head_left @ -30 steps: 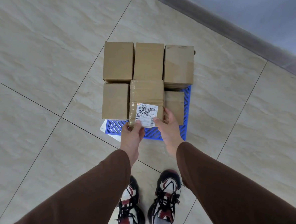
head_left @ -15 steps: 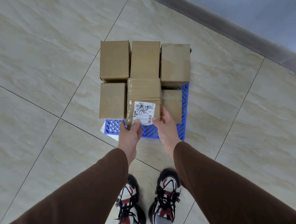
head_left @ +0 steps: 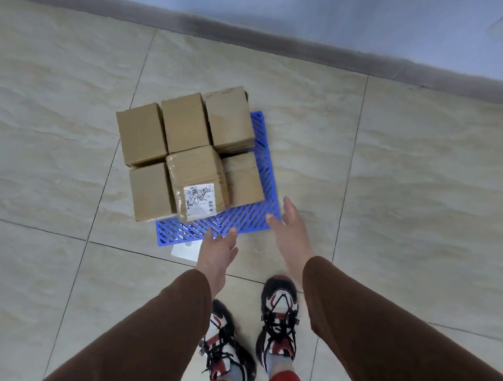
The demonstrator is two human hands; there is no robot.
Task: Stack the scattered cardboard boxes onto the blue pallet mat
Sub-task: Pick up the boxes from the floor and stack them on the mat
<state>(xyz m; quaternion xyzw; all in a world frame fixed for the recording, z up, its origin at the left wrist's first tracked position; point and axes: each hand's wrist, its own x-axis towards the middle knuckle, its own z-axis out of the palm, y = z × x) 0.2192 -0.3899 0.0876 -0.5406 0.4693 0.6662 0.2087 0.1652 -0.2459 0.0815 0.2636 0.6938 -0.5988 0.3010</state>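
Several brown cardboard boxes stand packed together on the blue pallet mat (head_left: 242, 219) on the tiled floor. The taped box with a white shipping label (head_left: 196, 181) sits in the middle of the near row, between a plain box (head_left: 151, 191) on its left and a lower box (head_left: 245, 181) on its right. Three more boxes (head_left: 185, 121) form the far row. My left hand (head_left: 217, 251) hovers open over the mat's near edge, apart from the boxes. Beside the mat's near right corner, my right hand (head_left: 290, 226) is open too and holds nothing.
A white sheet (head_left: 184, 252) pokes out from under the mat's near edge. A grey skirting board and wall (head_left: 282, 45) run behind the stack. My two shoes (head_left: 277, 318) stand on the tiles just in front of the mat.
Both hands let go of the labelled box and drew back toward me. The box now rests in the near row. The camera has shifted, so the stack looks rotated.
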